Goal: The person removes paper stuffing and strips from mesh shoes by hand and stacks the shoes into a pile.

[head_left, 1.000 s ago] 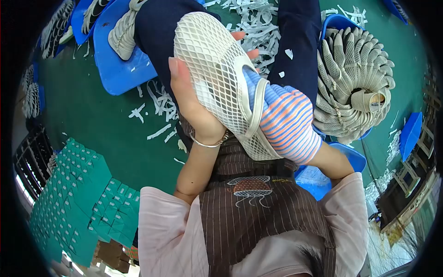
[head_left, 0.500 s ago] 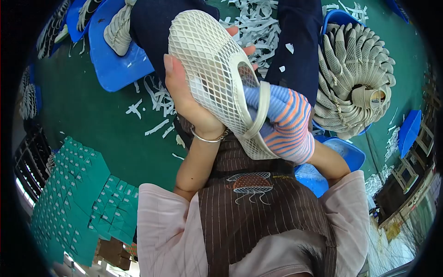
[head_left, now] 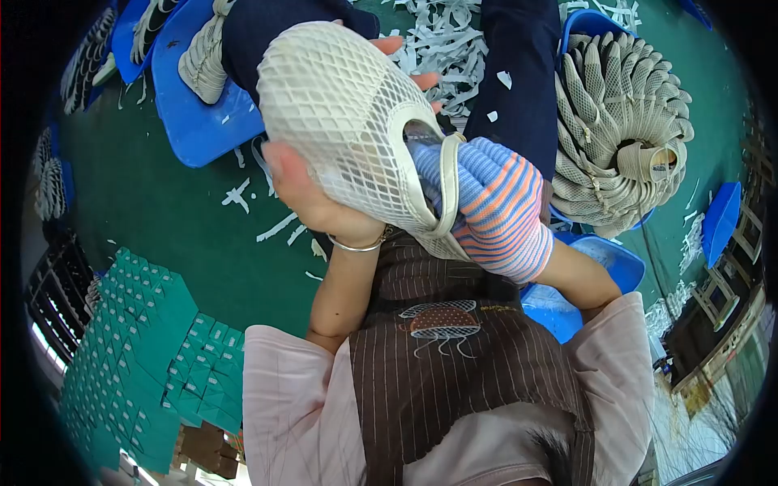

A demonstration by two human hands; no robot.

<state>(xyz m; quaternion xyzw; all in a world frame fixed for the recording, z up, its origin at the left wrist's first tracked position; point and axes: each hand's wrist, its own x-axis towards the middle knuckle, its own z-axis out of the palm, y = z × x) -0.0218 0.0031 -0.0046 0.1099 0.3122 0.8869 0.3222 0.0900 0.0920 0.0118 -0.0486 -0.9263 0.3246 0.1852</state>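
Observation:
A cream mesh shoe [head_left: 336, 121] with a strap is held up before my lap, its toe toward the upper left. My left hand [head_left: 312, 198], with a bangle on the wrist, cradles it from below; the thumb is on the left side and fingertips show past the right edge. My right hand [head_left: 502, 215] is covered by a striped knit covering in blue, orange and white. It reaches under the strap into the shoe's opening, and its fingers are hidden inside.
At the right, a blue tub [head_left: 600, 20] holds many cream mesh shoes [head_left: 600, 113] in a coil. Blue chair-like trays [head_left: 190, 121] stand at upper left. White paper strips [head_left: 442, 57] litter the green floor. Teal boxes [head_left: 121, 340] are stacked at lower left.
The shoe has moved left, with its toe tipped up toward me and looking larger. Both hands have gone with it, and the right hand remains inside.

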